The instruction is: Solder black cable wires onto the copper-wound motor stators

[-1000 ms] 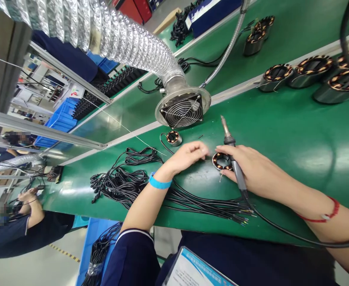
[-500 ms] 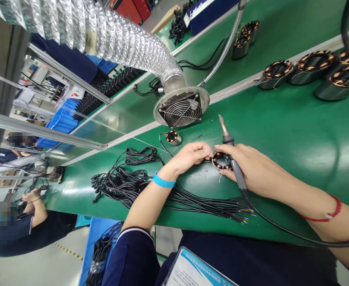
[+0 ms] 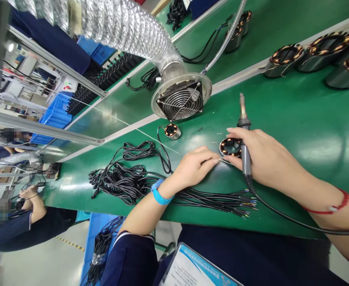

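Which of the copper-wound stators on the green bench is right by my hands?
The small stator beside the right hand; the others sit near the fan or far right.

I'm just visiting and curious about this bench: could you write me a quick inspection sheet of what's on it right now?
Surface: green bench mat, shiny, with a pale strip along its far side.
Job's things: small copper-wound coil ring flat on the mat; soldering iron, tip pointing away from the person.
Clutter: second small coil near the fan; larger wound coils at the far right.
Grips: right hand closed around the soldering iron beside the coil ring; left hand pinches a thin wire leading to that ring.
Cables: black lead bundle with stripped ends; iron's cord trails over the near edge.
Surroundings: extraction fan on a foil duct; another person at lower left.
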`<action>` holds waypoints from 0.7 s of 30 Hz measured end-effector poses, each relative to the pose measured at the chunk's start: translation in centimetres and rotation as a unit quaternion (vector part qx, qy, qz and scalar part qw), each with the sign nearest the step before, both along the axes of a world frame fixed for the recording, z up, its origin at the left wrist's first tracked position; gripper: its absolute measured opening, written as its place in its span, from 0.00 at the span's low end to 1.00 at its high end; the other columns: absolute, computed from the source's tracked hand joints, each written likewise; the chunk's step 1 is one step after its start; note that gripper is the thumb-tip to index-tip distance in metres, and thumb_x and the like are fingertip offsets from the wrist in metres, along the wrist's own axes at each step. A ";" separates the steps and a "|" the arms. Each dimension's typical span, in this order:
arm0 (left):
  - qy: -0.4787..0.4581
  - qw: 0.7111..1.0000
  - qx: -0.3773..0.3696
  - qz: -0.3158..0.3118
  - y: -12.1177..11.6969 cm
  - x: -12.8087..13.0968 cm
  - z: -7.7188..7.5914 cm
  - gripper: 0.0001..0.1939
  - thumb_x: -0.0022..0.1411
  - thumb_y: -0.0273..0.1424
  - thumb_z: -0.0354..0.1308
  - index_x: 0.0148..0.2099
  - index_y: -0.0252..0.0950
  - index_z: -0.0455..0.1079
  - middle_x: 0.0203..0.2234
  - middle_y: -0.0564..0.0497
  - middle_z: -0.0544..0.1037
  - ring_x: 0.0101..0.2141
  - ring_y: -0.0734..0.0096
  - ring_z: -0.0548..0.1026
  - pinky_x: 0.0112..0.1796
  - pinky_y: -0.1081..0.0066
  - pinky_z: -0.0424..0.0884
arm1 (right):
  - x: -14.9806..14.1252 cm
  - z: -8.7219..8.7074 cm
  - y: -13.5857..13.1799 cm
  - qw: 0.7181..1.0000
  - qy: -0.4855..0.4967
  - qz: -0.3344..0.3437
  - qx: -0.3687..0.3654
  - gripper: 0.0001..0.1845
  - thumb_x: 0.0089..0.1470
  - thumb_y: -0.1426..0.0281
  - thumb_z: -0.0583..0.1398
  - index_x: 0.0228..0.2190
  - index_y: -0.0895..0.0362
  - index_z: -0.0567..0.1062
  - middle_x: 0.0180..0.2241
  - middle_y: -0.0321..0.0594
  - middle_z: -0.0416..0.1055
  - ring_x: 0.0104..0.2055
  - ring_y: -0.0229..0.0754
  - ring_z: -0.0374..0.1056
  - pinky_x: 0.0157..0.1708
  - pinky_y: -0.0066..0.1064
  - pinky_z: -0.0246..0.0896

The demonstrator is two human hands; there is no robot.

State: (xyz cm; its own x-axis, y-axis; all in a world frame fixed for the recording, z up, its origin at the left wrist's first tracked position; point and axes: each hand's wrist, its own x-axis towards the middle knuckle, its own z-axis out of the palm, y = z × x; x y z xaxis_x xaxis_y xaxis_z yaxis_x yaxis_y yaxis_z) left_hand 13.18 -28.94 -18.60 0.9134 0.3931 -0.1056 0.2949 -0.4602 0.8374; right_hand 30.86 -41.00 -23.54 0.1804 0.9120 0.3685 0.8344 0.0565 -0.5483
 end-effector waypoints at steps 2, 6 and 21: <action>0.008 0.998 -0.044 -0.042 1.1 0.6 -0.2 0.10 0.68 0.31 0.56 0.37 0.35 0.77 0.34 0.48 0.77 0.39 0.69 0.74 0.47 0.67 0.69 | 0.1 -0.1 0.0 1.000 -0.004 0.013 -0.006 0.28 0.65 0.58 0.55 0.61 0.57 0.61 0.47 0.53 0.74 0.46 0.59 0.71 0.45 0.50 0.69; 0.061 0.974 -0.176 -0.126 2.6 0.9 0.0 0.11 0.68 0.34 0.57 0.39 0.32 0.77 0.36 0.48 0.79 0.38 0.72 0.75 0.44 0.69 0.70 | 0.5 -0.8 0.2 0.997 -0.020 0.074 0.000 0.28 0.64 0.57 0.55 0.60 0.58 0.64 0.44 0.52 0.74 0.41 0.55 0.72 0.40 0.47 0.70; 0.204 0.970 -0.019 -0.129 -2.8 -1.9 1.4 0.04 0.65 0.31 0.55 0.40 0.36 0.68 0.37 0.50 0.74 0.35 0.71 0.70 0.37 0.69 0.65 | 1.2 1.8 -0.5 0.993 0.024 0.067 0.089 0.26 0.64 0.59 0.58 0.61 0.51 0.64 0.47 0.43 0.78 0.50 0.51 0.75 0.47 0.44 0.70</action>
